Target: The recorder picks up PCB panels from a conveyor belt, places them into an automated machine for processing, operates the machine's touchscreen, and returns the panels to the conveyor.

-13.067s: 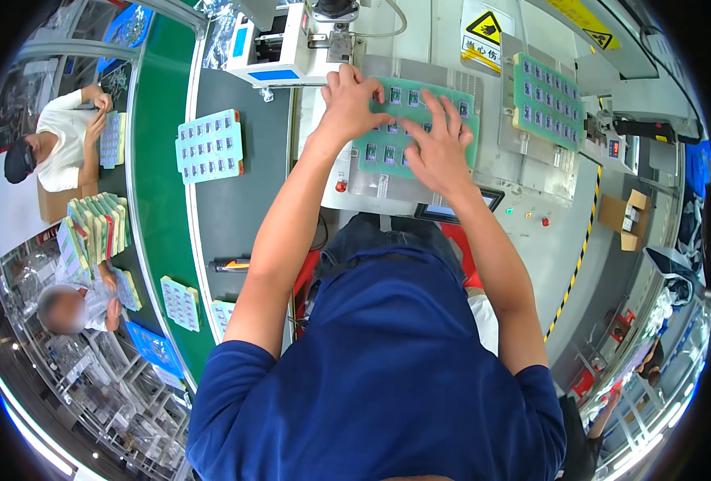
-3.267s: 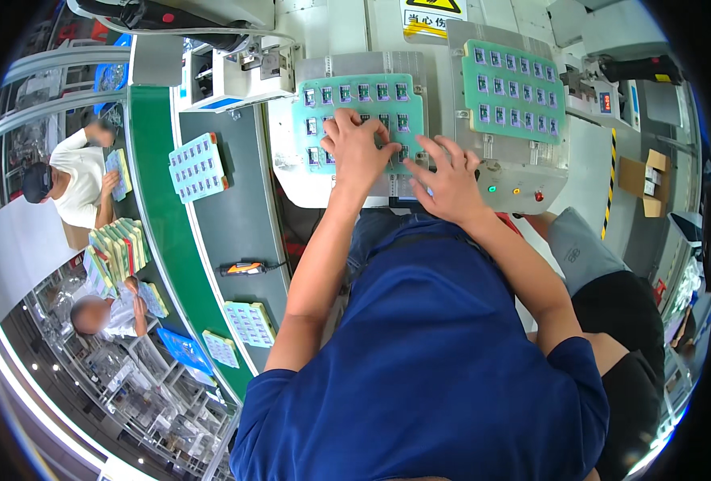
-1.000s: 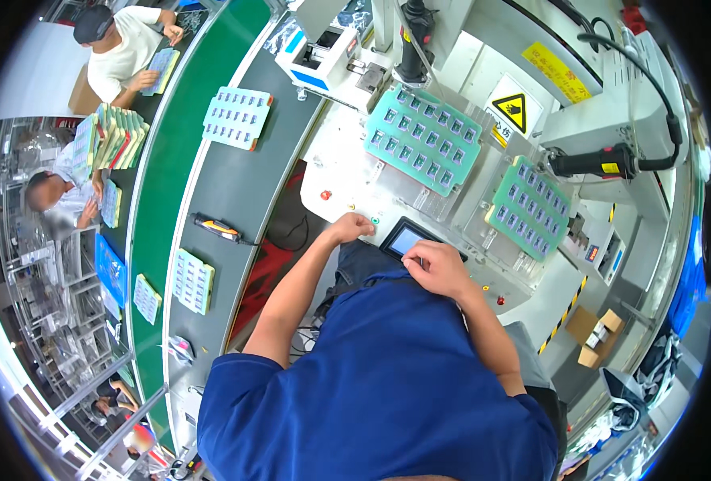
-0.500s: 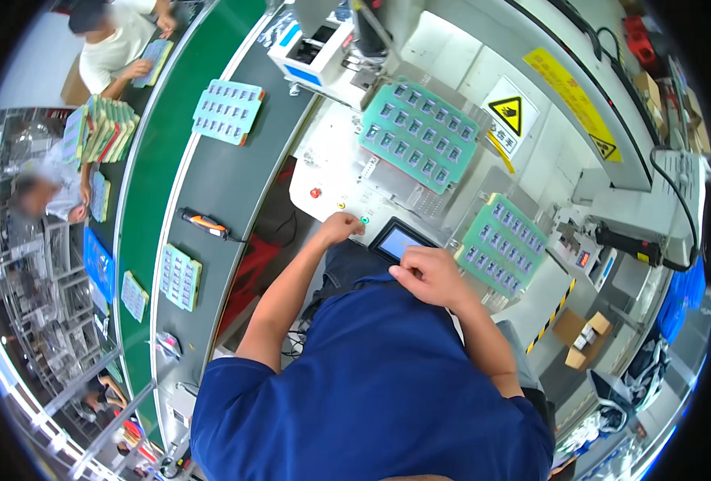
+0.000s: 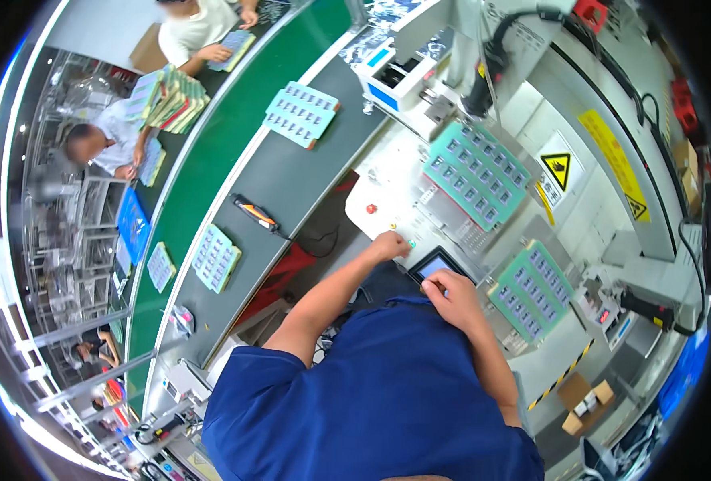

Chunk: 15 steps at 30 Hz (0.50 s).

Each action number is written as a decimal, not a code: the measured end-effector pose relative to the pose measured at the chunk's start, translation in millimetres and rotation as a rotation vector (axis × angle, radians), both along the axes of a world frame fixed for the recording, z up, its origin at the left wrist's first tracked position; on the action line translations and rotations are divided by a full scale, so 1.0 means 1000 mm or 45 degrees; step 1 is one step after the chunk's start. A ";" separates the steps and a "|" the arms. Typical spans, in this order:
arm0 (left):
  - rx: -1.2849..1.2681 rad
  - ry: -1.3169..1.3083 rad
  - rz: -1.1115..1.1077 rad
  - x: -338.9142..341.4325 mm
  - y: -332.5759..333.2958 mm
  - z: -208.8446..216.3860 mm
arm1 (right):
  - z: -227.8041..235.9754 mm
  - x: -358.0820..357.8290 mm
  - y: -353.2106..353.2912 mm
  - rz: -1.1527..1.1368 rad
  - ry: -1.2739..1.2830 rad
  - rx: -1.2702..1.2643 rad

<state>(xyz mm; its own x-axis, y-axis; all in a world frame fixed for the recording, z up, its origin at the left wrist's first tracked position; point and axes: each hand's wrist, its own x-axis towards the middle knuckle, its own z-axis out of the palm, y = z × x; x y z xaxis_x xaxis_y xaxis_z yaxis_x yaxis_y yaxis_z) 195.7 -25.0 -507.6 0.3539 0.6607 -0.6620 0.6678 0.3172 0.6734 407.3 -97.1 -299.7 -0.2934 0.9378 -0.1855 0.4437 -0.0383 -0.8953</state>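
My left hand (image 5: 390, 246) rests at the machine's white control panel (image 5: 379, 188), fingers curled in, beside a small green button (image 5: 411, 244). A red button (image 5: 371, 208) lies farther along the panel. My right hand (image 5: 454, 294) is loosely closed over the near edge of a small touchscreen (image 5: 435, 266), partly covering it. No object shows in either hand. Beyond the hands, a green tray (image 5: 477, 175) with rows of small parts sits on the machine bed. A second such tray (image 5: 532, 293) lies to the right of my right hand.
Left runs a green conveyor belt (image 5: 199, 180) beside a dark ledge holding a tray (image 5: 301, 113), another tray (image 5: 216, 257) and an orange-black handheld tool (image 5: 255, 213). Two people work across the belt near stacked trays (image 5: 167, 98). A yellow warning strip (image 5: 608, 152) marks the machine frame at right.
The whole view has swung left, so the machine and trays appear farther right. Both hands remain curled at the control panel and touchscreen.
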 end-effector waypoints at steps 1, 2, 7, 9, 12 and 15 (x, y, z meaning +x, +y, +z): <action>0.002 0.011 -0.004 0.000 0.001 0.003 | -0.002 0.000 0.000 0.023 0.008 0.011; 0.012 0.017 0.013 -0.001 0.001 0.001 | -0.002 0.001 0.000 0.022 0.010 0.000; -0.012 -0.038 0.081 -0.005 0.002 0.000 | 0.001 0.000 0.004 0.058 0.007 -0.019; -0.040 -0.013 0.042 -0.003 0.004 0.010 | 0.000 0.002 0.004 0.083 -0.011 -0.063; -0.025 0.033 -0.026 -0.010 0.005 0.008 | -0.002 0.001 0.004 0.135 -0.040 -0.068; 0.028 0.023 -0.062 -0.011 0.004 -0.002 | -0.006 0.002 -0.001 0.112 -0.023 -0.032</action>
<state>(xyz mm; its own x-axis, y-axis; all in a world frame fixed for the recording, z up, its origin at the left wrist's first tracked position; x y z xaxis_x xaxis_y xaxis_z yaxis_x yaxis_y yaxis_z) 184.8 -20.5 -509.9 0.3742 0.6576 -0.6539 0.6942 0.2689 0.6677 409.1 -98.0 -306.1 -0.3707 0.9036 -0.2146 0.4623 -0.0209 -0.8865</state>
